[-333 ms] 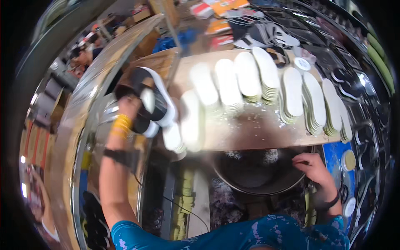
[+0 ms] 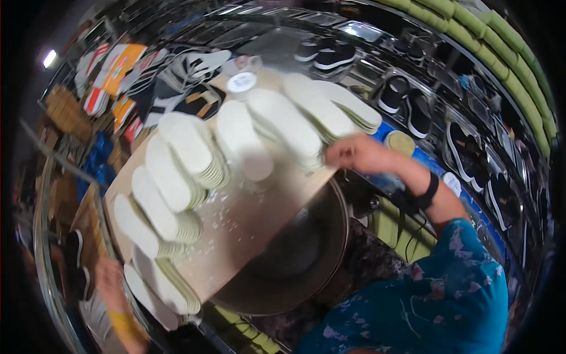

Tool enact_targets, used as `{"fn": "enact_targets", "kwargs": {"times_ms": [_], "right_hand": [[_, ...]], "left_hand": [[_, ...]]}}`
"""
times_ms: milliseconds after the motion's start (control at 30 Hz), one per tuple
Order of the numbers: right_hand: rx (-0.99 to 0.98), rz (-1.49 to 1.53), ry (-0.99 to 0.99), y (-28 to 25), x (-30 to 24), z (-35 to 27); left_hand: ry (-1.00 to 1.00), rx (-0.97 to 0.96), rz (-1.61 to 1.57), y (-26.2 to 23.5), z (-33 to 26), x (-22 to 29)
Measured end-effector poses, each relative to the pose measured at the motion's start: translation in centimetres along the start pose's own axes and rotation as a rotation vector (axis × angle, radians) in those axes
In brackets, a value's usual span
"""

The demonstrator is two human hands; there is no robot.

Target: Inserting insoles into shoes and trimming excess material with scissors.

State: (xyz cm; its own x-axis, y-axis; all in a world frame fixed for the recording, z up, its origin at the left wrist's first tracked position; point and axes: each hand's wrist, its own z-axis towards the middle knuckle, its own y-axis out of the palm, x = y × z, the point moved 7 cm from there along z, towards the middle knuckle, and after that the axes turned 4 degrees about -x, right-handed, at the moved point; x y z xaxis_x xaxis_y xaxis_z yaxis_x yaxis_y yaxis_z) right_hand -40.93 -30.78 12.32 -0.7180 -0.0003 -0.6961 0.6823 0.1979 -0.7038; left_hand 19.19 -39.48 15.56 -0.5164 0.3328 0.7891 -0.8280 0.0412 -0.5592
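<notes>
My left hand, a yellow band on its wrist, is at the lower left beside a pair of black sneakers with white soles. Its blurred fingers point away from me, apart and with nothing in them. My right hand is at the board's near right edge, close to the end of a stack of white insoles. Motion smears its fingers, so a hold cannot be made out. Several more insole stacks fan across a pale wooden board, their edges greenish.
Under the board's near edge sits a large dark round pan. White scraps dot the board. Racks of black sneakers stand to the right, near a blue surface with a round tin. Shoe uppers lie at the far side.
My left hand has let go of the black sneakers, now at the left. The view has turned right. My right hand has moved from beside the pan to the insole stacks.
</notes>
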Motion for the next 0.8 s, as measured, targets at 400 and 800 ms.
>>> {"fn": "enact_targets", "kwargs": {"times_ms": [400,800], "right_hand": [[0.038,-1.428,-0.158,-23.3,19.4,29.2],[0.541,-0.806,0.193,-24.8,26.9,38.6]], "left_hand": [[-0.107,-0.819,0.439,35.0,-21.3,8.5],[-0.453,-1.169,0.585,36.3,-23.6,4.6]]}}
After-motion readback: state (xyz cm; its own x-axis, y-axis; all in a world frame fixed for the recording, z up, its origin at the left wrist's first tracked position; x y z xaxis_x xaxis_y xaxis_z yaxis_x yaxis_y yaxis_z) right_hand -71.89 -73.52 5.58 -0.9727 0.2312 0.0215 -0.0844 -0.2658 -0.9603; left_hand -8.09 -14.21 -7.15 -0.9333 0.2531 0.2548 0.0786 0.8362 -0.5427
